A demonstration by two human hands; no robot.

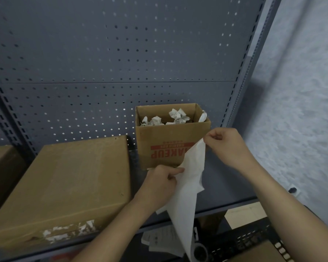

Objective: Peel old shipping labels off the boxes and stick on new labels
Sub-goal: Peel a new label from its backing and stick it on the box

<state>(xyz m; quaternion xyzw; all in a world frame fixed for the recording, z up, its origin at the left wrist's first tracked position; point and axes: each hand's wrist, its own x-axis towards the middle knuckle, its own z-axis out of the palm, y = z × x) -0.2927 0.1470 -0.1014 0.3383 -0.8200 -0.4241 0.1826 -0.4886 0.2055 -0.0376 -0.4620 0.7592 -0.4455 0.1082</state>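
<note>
1. Head cam: grey pegboard rack fills bkgd.
2. Flat closed box lies on shelf at left, w/ torn label scraps on its front edge.
3. Open box stands just rt of it, crumpled paper inside.
4. White sheet hangs in front of open box, reaching below shelf edge.
5. Right hand pinches sheet's top corner; left hand pinches its left edge, lower down.

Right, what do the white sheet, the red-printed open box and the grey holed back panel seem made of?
The long white sheet looks like thin matte paper: it drapes and creases. The open brown box with red print looks like matte cardboard: stiff folded walls. The grey perforated back panel is probably painted sheet metal: even punched holes.
</note>
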